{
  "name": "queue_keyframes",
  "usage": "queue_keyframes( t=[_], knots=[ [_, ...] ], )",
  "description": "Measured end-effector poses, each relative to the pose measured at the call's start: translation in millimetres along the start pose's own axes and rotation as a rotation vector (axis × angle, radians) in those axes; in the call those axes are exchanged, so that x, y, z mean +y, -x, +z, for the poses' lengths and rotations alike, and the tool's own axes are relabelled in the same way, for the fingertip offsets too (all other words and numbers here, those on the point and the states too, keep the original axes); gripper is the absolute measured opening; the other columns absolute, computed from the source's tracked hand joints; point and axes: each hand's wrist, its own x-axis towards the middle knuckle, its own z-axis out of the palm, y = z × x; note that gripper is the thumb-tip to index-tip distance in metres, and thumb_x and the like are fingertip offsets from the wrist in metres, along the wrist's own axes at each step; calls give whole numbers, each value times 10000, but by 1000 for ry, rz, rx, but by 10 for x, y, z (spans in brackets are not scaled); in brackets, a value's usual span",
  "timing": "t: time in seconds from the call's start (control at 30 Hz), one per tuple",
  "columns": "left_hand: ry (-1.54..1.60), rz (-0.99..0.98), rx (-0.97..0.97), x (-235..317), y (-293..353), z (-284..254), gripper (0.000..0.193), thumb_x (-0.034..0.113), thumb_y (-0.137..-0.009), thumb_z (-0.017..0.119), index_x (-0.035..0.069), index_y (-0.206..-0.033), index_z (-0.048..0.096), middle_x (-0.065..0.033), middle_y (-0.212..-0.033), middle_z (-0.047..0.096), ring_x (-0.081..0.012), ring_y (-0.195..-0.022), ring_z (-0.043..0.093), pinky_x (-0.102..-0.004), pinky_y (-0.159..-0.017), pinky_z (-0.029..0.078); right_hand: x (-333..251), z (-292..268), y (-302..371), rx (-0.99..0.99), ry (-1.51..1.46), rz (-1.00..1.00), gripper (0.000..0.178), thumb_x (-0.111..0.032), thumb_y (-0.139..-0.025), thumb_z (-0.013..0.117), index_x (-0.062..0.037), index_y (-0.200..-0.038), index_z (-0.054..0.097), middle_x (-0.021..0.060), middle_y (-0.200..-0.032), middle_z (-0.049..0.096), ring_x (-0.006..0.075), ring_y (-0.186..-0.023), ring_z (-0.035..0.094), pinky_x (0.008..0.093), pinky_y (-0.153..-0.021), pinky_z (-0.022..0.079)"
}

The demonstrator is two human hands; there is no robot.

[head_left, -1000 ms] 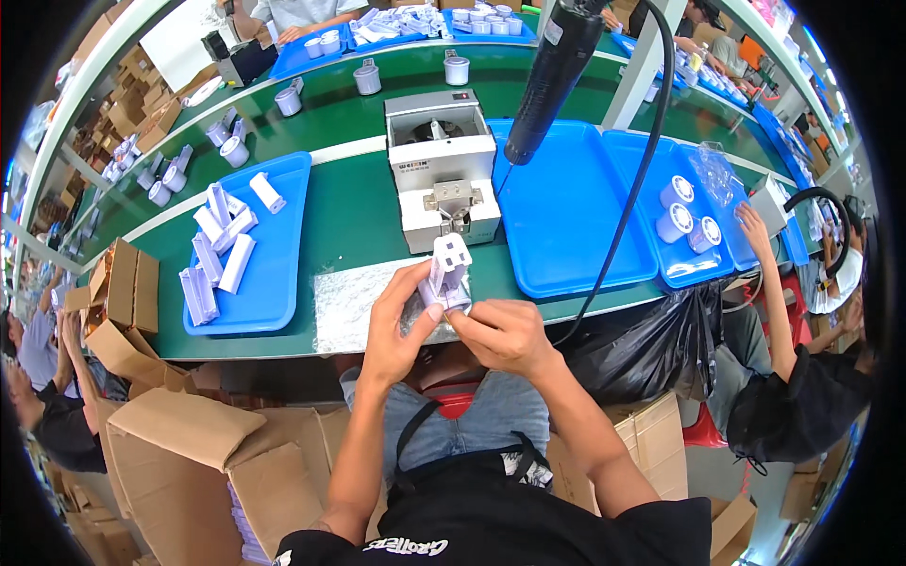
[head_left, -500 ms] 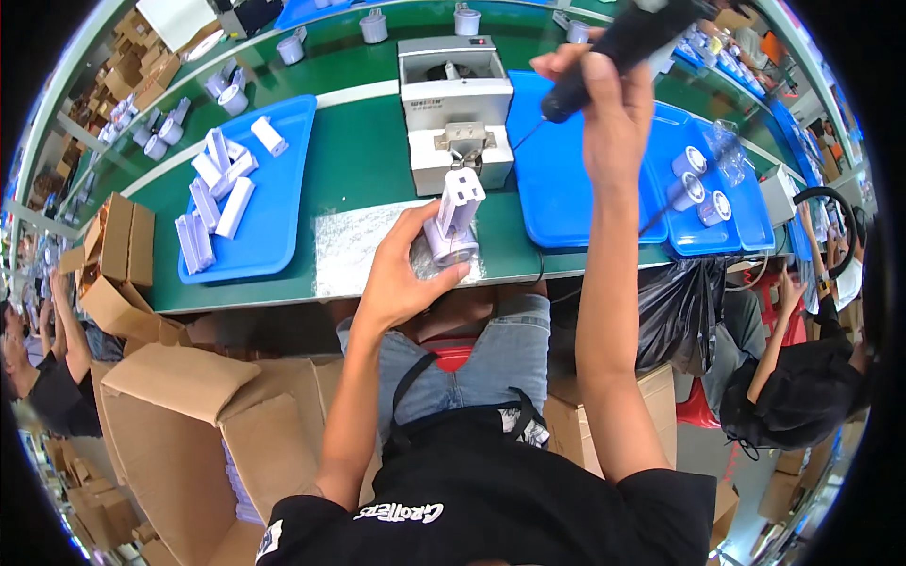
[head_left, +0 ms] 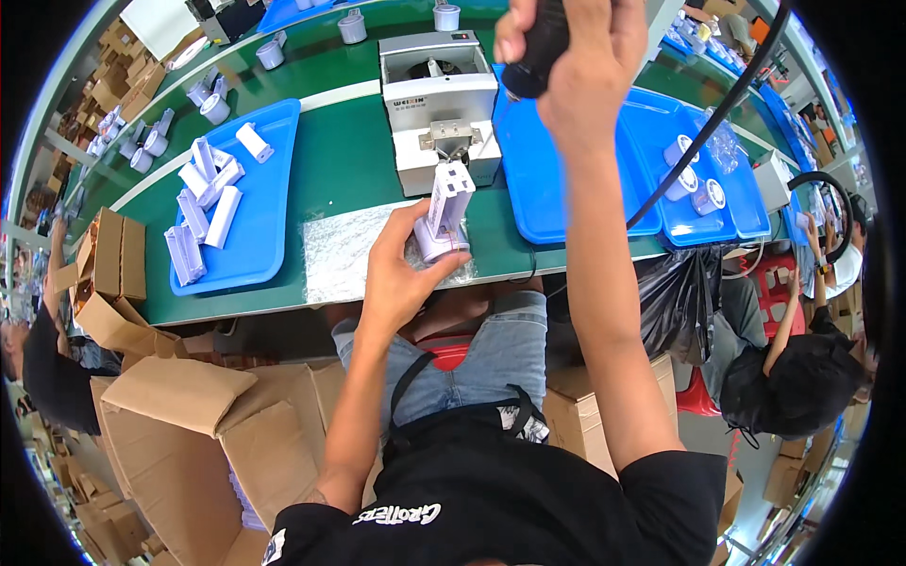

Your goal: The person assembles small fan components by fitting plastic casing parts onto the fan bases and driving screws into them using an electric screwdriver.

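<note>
My left hand (head_left: 404, 271) is closed around the round base of a white plastic housing (head_left: 450, 196), thumb on the near side. The housing stands upright on the bench, its tall narrow part rising from the base, with dark square holes in its top. My right hand (head_left: 593, 90) is raised over the blue trays at the upper right. Its fingers wrap round a black electric screwdriver (head_left: 540, 49), whose cable (head_left: 722, 108) trails off to the right. The driver's bit is hard to make out. Behind the housing stands a grey-and-white boxy machine (head_left: 436, 108), apparently a screw feeder.
A blue tray (head_left: 269, 255) on the left holds several white elongated parts (head_left: 222, 217). Another blue tray (head_left: 543, 222) lies right of the machine; beside it, a further one holds round white parts (head_left: 708, 196). Open cardboard boxes (head_left: 179, 453) stand at the left. Co-workers sit at both sides.
My right hand has lifted the screwdriver up and slightly left, and the tool's angle has changed. My left hand keeps its grip on the housing. The whole view has shifted a little.
</note>
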Motion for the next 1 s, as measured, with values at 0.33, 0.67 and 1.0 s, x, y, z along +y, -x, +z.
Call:
queue_keyframes(
  t=[0.33,0.67,1.0],
  knots=[
    [131,-6,39,-275,-163,-160,659,88,-763,942,-1,-1340,637,-97,-1211,687,-201,-1077,672,-338,-977,524,296,210,-102,-161,64,-50,235,-256,-1098,654,-57,-1161,547,-14,-693,550,60,-488,499,213,-441,385],
    [85,-20,91,-243,-152,-149,657,94,-737,956,-10,-1314,659,-117,-1205,701,-225,-1094,683,-338,-976,527,324,209,19,-88,14,63,338,-270,-1101,638,-16,-1303,544,44,-732,586,97,-483,539,236,-429,434],
    [-9,9,140,-230,-181,-128,669,127,-708,980,-19,-1285,673,-132,-1176,721,-246,-1064,701,-348,-948,542,25,475,444,-74,-19,97,665,-403,-1100,607,74,-1504,383,114,-713,600,139,-511,557,258,-460,433]
  ],
)
